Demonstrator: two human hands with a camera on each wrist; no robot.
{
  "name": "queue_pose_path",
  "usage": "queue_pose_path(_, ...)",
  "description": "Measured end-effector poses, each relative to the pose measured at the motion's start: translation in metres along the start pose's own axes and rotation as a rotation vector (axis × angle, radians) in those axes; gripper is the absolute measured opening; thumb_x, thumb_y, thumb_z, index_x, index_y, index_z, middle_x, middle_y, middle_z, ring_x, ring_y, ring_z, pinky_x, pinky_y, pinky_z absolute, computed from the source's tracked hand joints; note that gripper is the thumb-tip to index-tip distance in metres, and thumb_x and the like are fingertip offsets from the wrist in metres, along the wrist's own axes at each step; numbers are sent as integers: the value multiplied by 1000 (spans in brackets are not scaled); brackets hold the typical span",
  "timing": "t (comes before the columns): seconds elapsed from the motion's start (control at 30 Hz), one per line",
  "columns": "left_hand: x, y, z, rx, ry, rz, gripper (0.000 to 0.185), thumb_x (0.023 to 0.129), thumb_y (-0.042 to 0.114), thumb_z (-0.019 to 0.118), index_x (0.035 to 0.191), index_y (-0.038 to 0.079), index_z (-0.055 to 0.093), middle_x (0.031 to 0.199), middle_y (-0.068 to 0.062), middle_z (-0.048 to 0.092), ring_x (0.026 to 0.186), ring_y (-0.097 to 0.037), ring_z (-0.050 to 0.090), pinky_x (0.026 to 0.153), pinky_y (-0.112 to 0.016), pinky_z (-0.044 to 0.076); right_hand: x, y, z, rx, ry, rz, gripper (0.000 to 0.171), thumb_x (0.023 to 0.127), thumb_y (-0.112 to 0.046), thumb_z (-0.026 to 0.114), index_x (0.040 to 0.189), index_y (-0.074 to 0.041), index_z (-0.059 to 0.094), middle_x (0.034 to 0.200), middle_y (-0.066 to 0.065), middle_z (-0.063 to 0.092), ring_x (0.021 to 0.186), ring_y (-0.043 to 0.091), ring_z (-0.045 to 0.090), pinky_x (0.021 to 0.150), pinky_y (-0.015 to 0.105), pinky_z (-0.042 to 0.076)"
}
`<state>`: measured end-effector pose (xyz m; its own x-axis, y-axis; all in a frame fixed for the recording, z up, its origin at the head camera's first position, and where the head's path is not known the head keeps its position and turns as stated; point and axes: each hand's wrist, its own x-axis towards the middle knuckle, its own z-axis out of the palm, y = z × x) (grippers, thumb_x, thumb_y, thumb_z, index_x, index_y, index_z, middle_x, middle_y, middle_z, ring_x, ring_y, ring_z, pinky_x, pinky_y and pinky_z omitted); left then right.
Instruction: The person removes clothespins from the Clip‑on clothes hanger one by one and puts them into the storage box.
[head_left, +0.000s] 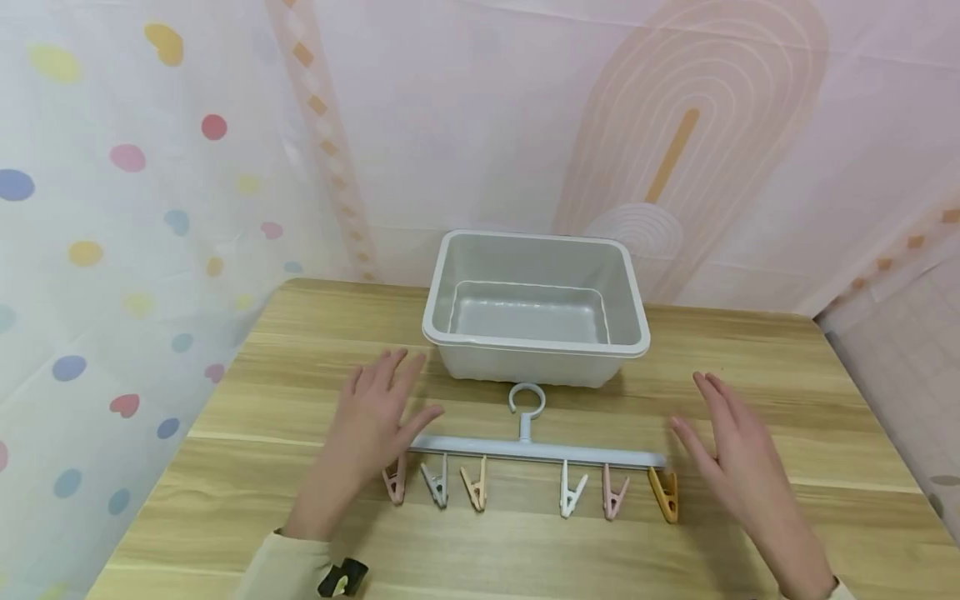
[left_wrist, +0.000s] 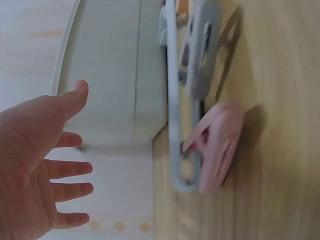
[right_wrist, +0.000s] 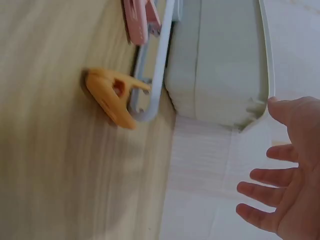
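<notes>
Flanking a slim hanger (head_left: 540, 451) with 6 V-shaped clips (head_left: 567, 505), hands (head_left: 378, 412) (head_left: 742, 462) hover.

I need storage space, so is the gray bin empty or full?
Empty: in the head view, the gray bin shows a bare floor.

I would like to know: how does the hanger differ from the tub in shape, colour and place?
Shape: the hanger is a long, thin bar with a curved hook; the tub is a deep, open-topped box.
Colour: the hanger looks pale blue; the tub looks light grey.
Place: the hanger lies nearer the person; the tub stands behind it.
Both are on the wooden table.
</notes>
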<state>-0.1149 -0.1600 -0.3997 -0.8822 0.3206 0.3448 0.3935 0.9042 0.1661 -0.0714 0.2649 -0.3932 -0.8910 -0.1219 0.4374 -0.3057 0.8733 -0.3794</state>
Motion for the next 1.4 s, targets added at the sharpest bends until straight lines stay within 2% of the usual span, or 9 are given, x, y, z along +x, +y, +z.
queue_pose_path(0.2, -8, 15, 13, -13, -10, 51, 69, 91, 50, 68, 142, 7, 51, 139, -23, 57, 127, -44, 56, 105, -65, 44, -15, -14, 7, 1, -37, 58, 63, 98, -28, 66, 146, 5, 42, 142, 34, 49, 125, 55, 49, 100, 70, 41)
queue_pose_path(0.33, -14, 26, 21, -28, -20, 87, 63, 90, 48, 71, 136, 7, 57, 130, -19, 62, 118, -41, 62, 100, -62, 49, -30, -27, 14, -2, -28, 105, 63, 96, -26, 69, 144, 6, 44, 137, 35, 53, 120, 55, 53, 97, 70, 44)
queue_pose_path(0.53, -12, 44, 36, -87, -55, 116, 57, 91, 47, 71, 133, 10, 60, 129, -17, 64, 119, -40, 61, 102, -64, 46, -45, -38, 23, 20, -7, 153, 61, 92, -19, 74, 139, 10, 48, 132, 36, 56, 118, 55, 56, 95, 68, 47)
queue_pose_path(0.67, -8, 52, 43, -96, -82, 126, 55, 93, 48, 68, 133, 10, 60, 131, -17, 63, 122, -40, 60, 103, -64, 45, -51, -40, 28, 2, 10, 144, 60, 90, -17, 75, 136, 11, 50, 127, 37, 59, 113, 54, 59, 91, 67, 50)
queue_pose_path(0.77, -5, 58, 46, -105, -111, 134, 53, 94, 47, 66, 132, 10, 61, 130, -18, 63, 122, -40, 59, 104, -64, 44, -56, -41, 29, -8, 12, 160, 59, 90, -17, 75, 135, 12, 51, 125, 37, 60, 111, 55, 60, 89, 67, 50)
queue_pose_path(1.0, 1, 70, 50, -83, -99, 206, 46, 94, 45, 67, 121, 8, 67, 121, -14, 66, 115, -36, 62, 102, -60, 47, -64, -45, 30, -11, -38, 230, 59, 92, -21, 73, 137, 10, 50, 128, 35, 59, 113, 54, 59, 91, 67, 49)
queue_pose_path(1.2, 0, 77, 52, -80, -136, 189, 43, 93, 44, 68, 114, 7, 69, 120, -14, 66, 116, -34, 62, 104, -59, 46, -71, -50, 32, -24, -51, 255, 60, 92, -20, 74, 136, 11, 50, 128, 36, 59, 113, 55, 59, 91, 67, 50)
queue_pose_path(1.4, -3, 80, 55, -28, -102, 211, 37, 89, 43, 73, 106, 10, 72, 117, -13, 67, 111, -32, 65, 96, -53, 52, -73, -54, 35, -31, -63, 301, 61, 91, -20, 74, 137, 12, 49, 122, 35, 60, 107, 53, 61, 86, 65, 52)
